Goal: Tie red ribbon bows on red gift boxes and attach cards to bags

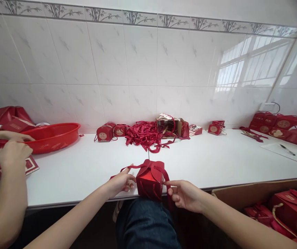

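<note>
At the near edge of the surface [91,180], around its middle, a red box [151,188] sits just over the knee; whether the surface or the leg carries it cannot be told. Its flapped top faces up, tilted a little toward the wearer, and one side with thin cords faces the near edge. Blocky as it is, it has no clear long axis; the ribbon [137,166] across its top runs roughly parallel to the near edge.

The left hand [122,180] is half open, fingers loosely bent, with one end of the ribbon passing by its forefinger; a firm pinch cannot be made out. The right hand [181,194] has its forefinger stretched to the box's right side, where the other end hangs down, and its remaining fingers curled; its hold cannot be told either.

The step in hand seems to be arranging the ribbon through the flaps. Any further pull would call for a sure pinch on both ends, kept even, with the box held from twisting or slipping off the edge.
</note>
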A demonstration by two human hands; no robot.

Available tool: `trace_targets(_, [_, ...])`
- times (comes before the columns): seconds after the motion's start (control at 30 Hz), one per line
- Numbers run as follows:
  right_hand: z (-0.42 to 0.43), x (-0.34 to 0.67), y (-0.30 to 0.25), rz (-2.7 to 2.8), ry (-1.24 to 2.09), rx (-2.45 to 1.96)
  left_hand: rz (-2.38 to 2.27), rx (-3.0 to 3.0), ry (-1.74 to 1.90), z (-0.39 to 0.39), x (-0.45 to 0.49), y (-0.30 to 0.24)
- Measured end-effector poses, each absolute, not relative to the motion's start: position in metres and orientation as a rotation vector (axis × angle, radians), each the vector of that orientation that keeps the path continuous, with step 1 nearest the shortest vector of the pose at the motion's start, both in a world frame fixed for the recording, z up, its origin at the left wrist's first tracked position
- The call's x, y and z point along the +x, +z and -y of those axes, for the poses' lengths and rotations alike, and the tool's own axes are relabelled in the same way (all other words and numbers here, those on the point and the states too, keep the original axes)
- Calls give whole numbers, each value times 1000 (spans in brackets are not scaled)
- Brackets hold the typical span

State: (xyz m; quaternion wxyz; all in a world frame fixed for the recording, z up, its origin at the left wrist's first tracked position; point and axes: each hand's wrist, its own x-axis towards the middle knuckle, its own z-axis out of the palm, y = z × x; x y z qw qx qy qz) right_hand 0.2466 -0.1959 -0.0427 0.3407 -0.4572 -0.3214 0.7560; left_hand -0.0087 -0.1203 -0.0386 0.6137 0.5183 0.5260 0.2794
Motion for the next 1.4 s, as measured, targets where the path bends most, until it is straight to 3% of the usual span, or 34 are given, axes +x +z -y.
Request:
trace_targets(0.4, [183,230,-54,770,1729,-1210,-1010,1131,846,136,20,-41])
trace_targets(0.57, [168,230,-51,546,1484,-1061,-1030,974,993,138,24,-28])
trace_targets(0.83, [155,248,-23,362,1359,-764,-886,582,1248,118,-2,3])
trace_targets(1.4, [164,273,36,787,1192,-710,-938,1221,1374,112,-12,75])
